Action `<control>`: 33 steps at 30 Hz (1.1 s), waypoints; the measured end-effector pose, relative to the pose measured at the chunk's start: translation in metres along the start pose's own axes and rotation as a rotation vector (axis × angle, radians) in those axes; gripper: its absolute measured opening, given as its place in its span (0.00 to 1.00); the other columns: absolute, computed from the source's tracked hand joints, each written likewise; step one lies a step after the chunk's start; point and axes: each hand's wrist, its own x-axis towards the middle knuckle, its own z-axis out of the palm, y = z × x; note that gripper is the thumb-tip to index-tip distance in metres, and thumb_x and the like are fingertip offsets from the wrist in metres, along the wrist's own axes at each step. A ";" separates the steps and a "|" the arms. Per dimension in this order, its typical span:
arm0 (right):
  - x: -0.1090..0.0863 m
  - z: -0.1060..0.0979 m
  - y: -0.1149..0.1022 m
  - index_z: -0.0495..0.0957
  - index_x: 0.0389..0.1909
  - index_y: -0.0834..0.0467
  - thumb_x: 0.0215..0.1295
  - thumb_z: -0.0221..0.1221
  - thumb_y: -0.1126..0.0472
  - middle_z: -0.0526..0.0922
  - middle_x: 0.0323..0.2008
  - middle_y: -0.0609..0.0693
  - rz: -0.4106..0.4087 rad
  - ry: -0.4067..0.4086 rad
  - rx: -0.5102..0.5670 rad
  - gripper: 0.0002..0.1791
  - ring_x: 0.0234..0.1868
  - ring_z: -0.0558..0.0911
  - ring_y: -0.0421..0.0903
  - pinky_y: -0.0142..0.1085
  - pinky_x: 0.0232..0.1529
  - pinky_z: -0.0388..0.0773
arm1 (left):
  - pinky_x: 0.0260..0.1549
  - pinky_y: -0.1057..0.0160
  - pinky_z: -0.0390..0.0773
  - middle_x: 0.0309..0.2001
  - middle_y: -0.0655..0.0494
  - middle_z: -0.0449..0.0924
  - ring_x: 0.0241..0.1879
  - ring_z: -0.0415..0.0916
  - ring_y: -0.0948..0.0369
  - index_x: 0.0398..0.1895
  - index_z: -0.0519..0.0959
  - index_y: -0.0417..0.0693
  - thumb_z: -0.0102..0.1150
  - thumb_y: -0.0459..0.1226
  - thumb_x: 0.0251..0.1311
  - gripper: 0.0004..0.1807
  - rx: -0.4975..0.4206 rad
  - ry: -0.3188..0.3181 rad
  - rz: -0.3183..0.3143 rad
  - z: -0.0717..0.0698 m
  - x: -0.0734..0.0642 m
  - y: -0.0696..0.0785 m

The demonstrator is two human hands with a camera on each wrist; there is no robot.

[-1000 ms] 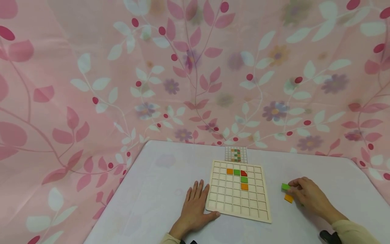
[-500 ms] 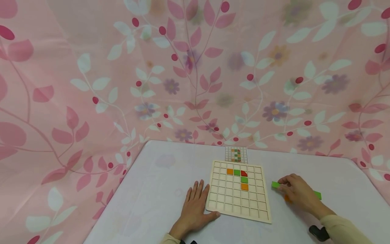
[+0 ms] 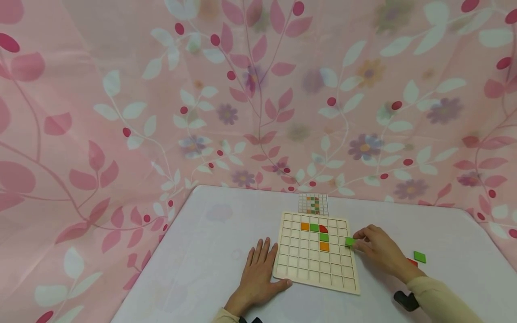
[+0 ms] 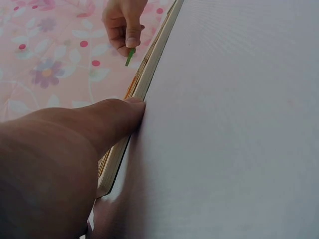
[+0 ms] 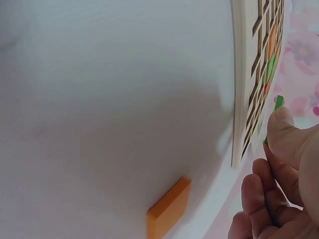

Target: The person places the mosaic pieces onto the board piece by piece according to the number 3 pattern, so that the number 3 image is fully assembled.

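My right hand [image 3: 381,249] pinches a green square tile [image 3: 350,242] between thumb and fingers, over the right edge of a wooden grid board [image 3: 303,261]. In the right wrist view the green tile [image 5: 278,103] is seen nearly edge-on. My left hand [image 3: 258,273] lies flat with straight fingers along the board's left side, its thumb [image 4: 130,107] against the near edge. Set in the board's cells are an orange tile [image 3: 304,226], a green tile [image 3: 314,228], a red rounded-corner piece [image 3: 323,229], another green tile [image 3: 324,237] and a second orange tile [image 3: 324,246].
Behind the board lies a small printed grid card [image 3: 313,205] with a coloured pattern. A loose green tile [image 3: 420,257] and a partly hidden red piece [image 3: 412,262] lie right of my right hand. An orange tile [image 5: 169,209] rests on the white table [image 3: 218,229].
My right hand has carried the green tile leftward from the loose pieces to the board's right edge. The loose green and red pieces have come into view behind it. My left hand stays put.
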 end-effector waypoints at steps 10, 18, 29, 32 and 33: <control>0.011 0.011 -0.018 0.85 0.46 0.57 0.68 0.71 0.58 0.81 0.43 0.47 -0.004 -0.025 -0.001 0.10 0.49 0.79 0.51 0.52 0.52 0.82 | 0.82 0.36 0.44 0.87 0.45 0.45 0.87 0.38 0.46 0.86 0.56 0.47 0.63 0.68 0.60 0.58 -0.011 -0.001 0.003 0.002 0.001 0.000; 0.017 0.018 -0.028 0.86 0.44 0.55 0.70 0.69 0.58 0.81 0.42 0.45 -0.034 -0.023 0.012 0.07 0.46 0.77 0.45 0.42 0.47 0.80 | 0.82 0.36 0.45 0.87 0.45 0.45 0.87 0.38 0.46 0.86 0.56 0.48 0.63 0.68 0.60 0.58 -0.003 0.008 0.008 0.003 0.001 -0.002; 0.024 0.030 -0.045 0.87 0.43 0.54 0.70 0.69 0.57 0.81 0.43 0.45 -0.071 -0.037 0.046 0.06 0.46 0.78 0.43 0.41 0.47 0.83 | 0.81 0.34 0.45 0.87 0.44 0.47 0.87 0.40 0.44 0.85 0.57 0.47 0.64 0.67 0.60 0.58 -0.025 0.026 0.019 0.001 0.000 0.000; 0.025 0.034 -0.048 0.87 0.43 0.54 0.69 0.70 0.56 0.81 0.42 0.44 -0.081 -0.038 0.048 0.07 0.43 0.76 0.41 0.37 0.44 0.81 | 0.81 0.34 0.45 0.87 0.45 0.46 0.87 0.39 0.44 0.85 0.56 0.48 0.64 0.67 0.60 0.58 -0.022 0.016 0.012 0.000 0.000 0.000; 0.025 0.035 -0.049 0.87 0.43 0.54 0.69 0.71 0.56 0.81 0.41 0.44 -0.086 -0.037 0.050 0.08 0.42 0.76 0.41 0.37 0.43 0.80 | 0.81 0.34 0.44 0.87 0.45 0.46 0.87 0.39 0.45 0.85 0.56 0.48 0.64 0.68 0.60 0.58 -0.023 0.013 0.010 0.000 -0.001 0.000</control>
